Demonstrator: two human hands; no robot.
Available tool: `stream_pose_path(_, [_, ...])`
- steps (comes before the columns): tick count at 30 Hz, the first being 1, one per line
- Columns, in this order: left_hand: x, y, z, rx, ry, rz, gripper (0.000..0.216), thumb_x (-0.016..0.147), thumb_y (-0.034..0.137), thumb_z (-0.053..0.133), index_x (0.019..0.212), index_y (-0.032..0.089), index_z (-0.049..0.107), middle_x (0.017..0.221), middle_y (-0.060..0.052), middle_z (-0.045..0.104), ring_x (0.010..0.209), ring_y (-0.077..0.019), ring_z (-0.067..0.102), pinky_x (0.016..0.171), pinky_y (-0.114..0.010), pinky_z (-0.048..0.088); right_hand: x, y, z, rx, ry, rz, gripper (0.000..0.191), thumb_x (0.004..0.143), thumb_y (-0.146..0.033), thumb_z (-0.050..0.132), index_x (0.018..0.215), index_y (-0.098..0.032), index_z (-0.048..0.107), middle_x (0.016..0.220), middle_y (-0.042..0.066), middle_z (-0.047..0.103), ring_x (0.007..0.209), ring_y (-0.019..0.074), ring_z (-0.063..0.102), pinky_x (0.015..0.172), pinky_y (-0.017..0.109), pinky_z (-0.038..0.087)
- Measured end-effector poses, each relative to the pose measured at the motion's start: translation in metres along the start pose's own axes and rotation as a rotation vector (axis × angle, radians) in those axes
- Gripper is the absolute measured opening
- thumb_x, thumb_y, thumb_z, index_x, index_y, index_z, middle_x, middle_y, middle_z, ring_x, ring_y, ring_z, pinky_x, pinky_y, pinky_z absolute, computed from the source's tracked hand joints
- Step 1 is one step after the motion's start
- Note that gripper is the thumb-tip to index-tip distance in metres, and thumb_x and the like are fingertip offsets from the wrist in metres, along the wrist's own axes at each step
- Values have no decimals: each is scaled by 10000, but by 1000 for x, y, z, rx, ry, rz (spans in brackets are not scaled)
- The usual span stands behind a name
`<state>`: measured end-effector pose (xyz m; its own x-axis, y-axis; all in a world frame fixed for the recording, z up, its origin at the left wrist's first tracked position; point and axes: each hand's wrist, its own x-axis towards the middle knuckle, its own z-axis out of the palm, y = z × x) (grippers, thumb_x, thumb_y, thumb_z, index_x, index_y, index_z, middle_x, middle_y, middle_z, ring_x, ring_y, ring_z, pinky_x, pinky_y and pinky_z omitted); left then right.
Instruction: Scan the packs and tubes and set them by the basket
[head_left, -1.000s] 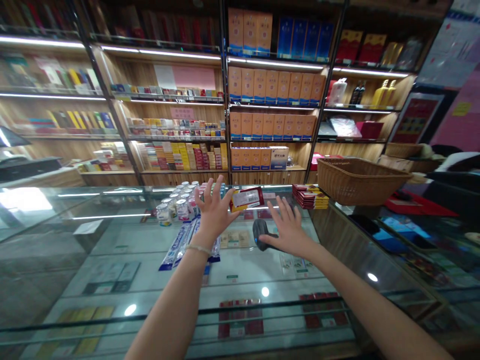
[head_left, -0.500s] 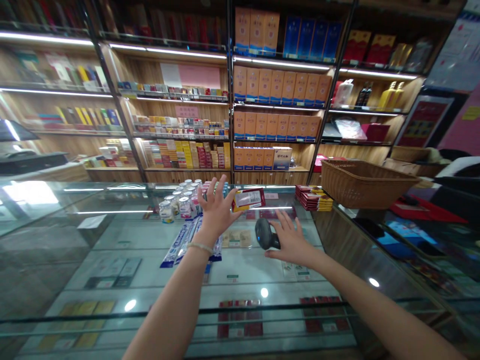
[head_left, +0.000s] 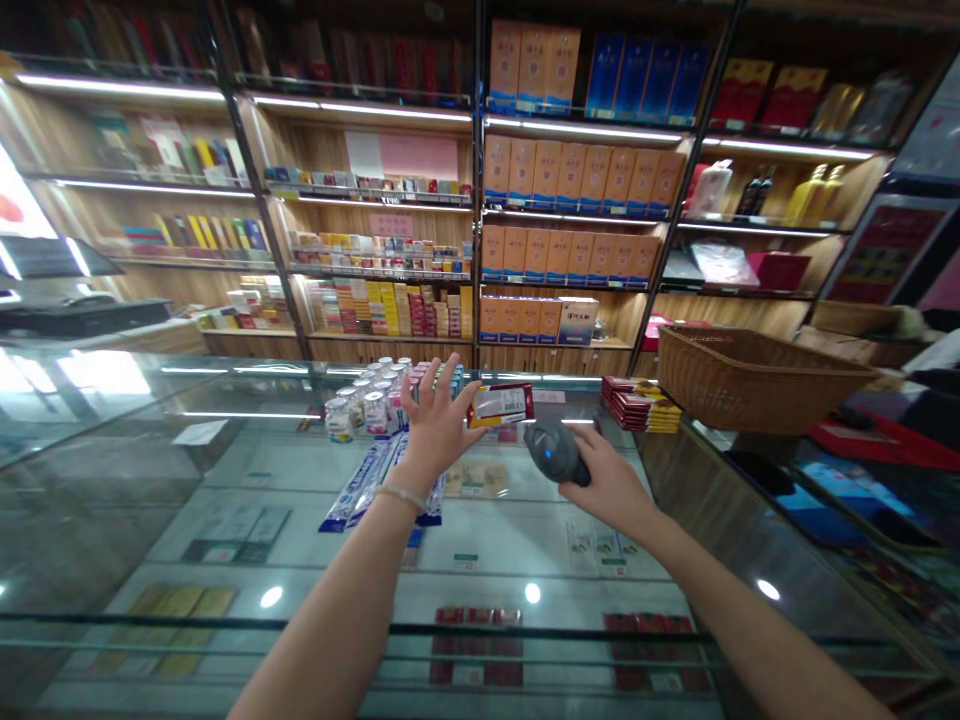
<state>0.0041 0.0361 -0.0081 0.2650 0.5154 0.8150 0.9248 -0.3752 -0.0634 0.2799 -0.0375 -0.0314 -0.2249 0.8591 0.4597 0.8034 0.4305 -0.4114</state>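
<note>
My left hand (head_left: 437, 425) reaches over the glass counter with several fingers spread upward. Between its thumb and index finger is the left end of a small red and yellow packet (head_left: 501, 404), whose barcode label faces up. To the right, my right hand (head_left: 611, 480) is closed around the handle of a dark grey barcode scanner (head_left: 553, 450) with a blue light. The scanner's head is close to the packet's right end. Long blue and white packets (head_left: 367, 485) lie under and beside my left wrist. Small cans or bottles (head_left: 375, 400) stand behind my left hand.
A stack of red and yellow packets (head_left: 637, 403) sits at the counter's right, beside a wicker basket (head_left: 757, 375). The glass counter (head_left: 315, 590) holds flat packs below its top. Shelves of orange boxes (head_left: 581, 175) and cigarette packs rise behind.
My right hand's fingers, spread around the scanner before, have closed on its handle. The scanner has shifted right and slightly up, and its head has turned. My left hand stays by the packet.
</note>
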Motion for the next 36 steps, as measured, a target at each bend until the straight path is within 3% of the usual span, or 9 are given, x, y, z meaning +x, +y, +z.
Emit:
stream_pose_path(2, [0, 0, 1, 5, 2, -1, 653, 706, 477, 899, 1297, 310, 677, 1718, -136, 330, 1573, -426, 281, 1269, -683, 30, 0, 3, -10, 97, 7, 52, 511, 722, -279, 664, 1227, -202, 670, 1381, 115, 654, 1188, 316, 682, 1014, 461, 562])
stream_pose_path(4, [0, -1, 2, -3, 5, -2, 664, 702, 487, 899, 1302, 315, 674, 1722, -139, 320, 1573, -423, 280, 1266, -688, 26, 0, 4, -17, 192, -34, 147, 430, 748, -313, 638, 1162, -203, 673, 1110, 85, 739, 923, 276, 749, 829, 410, 611])
stream_pose_path(7, [0, -1, 3, -13, 10, -6, 679, 697, 511, 901, 1309, 327, 671, 1726, -143, 307, 1571, -424, 281, 1259, -698, 18, -1, 1, -23, 390, -135, 258, 367, 793, -361, 590, 1120, -208, 658, 721, -19, 664, 506, 162, 640, 535, 289, 544])
stream_pose_path(9, [0, -1, 3, -7, 12, -8, 686, 697, 515, 903, 1314, 326, 672, 1723, -154, 310, 1566, -431, 288, 1255, -702, 23, -2, -2, -24, 499, -171, 286, 397, 800, -384, 584, 1153, -210, 639, 599, -75, 570, 388, 121, 536, 420, 235, 452])
stream_pose_path(12, [0, -1, 2, -6, 12, -15, 682, 705, 505, 899, 1321, 323, 672, 1718, -163, 318, 1566, -437, 286, 1253, -701, 32, -3, -8, -24, 569, -188, 292, 447, 787, -381, 608, 1198, -206, 619, 534, -113, 496, 349, 99, 479, 368, 198, 383])
stream_pose_path(18, [0, -1, 1, -30, 2, -18, 672, 710, 493, 893, 1323, 327, 672, 1724, -151, 306, 1570, -435, 274, 1254, -700, 21, -5, -17, -22, 590, -207, 280, 582, 764, -371, 663, 1311, -207, 553, 594, -109, 552, 335, 94, 468, 331, 203, 381])
stream_pose_path(24, [0, -1, 1, -42, -4, -31, 653, 731, 495, 873, 1328, 320, 676, 1719, -151, 317, 1569, -429, 284, 1258, -689, 29, -5, -14, -15, 538, -135, 293, 526, 725, -261, 654, 1247, -211, 604, 673, -79, 618, 341, 75, 471, 345, 198, 386])
stream_pose_path(32, [0, 0, 2, -37, 2, -28, 647, 724, 506, 884, 1310, 318, 686, 1713, -164, 327, 1564, -435, 289, 1253, -706, 28, -4, -13, -13, 555, -99, 303, 585, 703, -265, 658, 1281, -211, 585, 741, -60, 664, 351, 73, 464, 357, 208, 400])
stream_pose_path(36, [0, 0, 2, -23, -5, -27, 649, 732, 505, 880, 1320, 319, 679, 1720, -165, 311, 1572, -429, 276, 1253, -701, 26, -4, -11, -12, 513, -86, 324, 456, 716, -294, 651, 1161, -201, 632, 698, -56, 660, 358, 90, 482, 375, 222, 401])
